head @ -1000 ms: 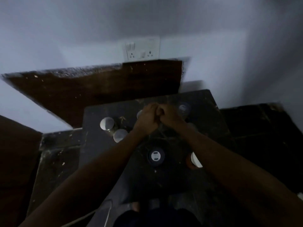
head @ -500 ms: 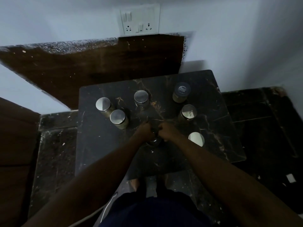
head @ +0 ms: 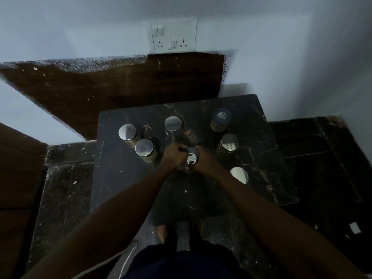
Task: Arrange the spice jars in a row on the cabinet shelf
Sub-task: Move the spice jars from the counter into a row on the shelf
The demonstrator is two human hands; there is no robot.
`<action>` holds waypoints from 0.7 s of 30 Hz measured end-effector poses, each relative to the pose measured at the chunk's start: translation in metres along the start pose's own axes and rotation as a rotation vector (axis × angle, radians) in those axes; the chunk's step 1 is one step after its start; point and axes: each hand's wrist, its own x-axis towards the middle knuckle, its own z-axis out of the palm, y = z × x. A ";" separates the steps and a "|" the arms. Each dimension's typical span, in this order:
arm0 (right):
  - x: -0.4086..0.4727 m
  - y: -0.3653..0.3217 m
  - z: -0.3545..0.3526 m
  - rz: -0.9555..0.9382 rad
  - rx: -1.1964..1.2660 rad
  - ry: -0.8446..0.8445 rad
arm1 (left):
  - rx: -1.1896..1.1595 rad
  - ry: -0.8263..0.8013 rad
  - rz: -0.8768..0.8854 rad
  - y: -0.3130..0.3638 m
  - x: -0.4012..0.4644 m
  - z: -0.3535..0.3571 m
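A dark-lidded spice jar stands near the middle of the dark marble top. My left hand and my right hand wrap its two sides. Around it stand several more jars: two silver-lidded ones at the left, one behind my hands, a dark-lidded one at the back right, a silver-lidded one at the right, and another partly hidden by my right forearm.
A brown wooden panel leans against the white wall behind the top, under a switch and socket plate. Dark marble floor surrounds the top. A brown surface lies at the left edge. My feet show below.
The view has dropped, bringing the whole top and its jars into sight. My hands came down from the back of the top and now close around the dark-lidded jar.
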 end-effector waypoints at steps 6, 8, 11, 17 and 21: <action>-0.016 -0.059 -0.072 -0.234 -0.015 0.278 | -0.244 0.147 0.166 0.067 0.011 -0.065; -0.026 -0.086 -0.102 -0.348 0.030 0.370 | -0.318 0.226 0.231 0.098 0.014 -0.094; -0.043 -0.133 -0.150 -0.447 0.122 0.457 | -0.409 0.371 0.328 0.149 0.009 -0.139; -0.096 -0.235 -0.224 -0.785 0.168 0.675 | -0.542 0.607 0.573 0.247 -0.029 -0.238; -0.129 -0.296 -0.263 -0.949 0.208 0.750 | -0.577 0.686 0.740 0.299 -0.065 -0.298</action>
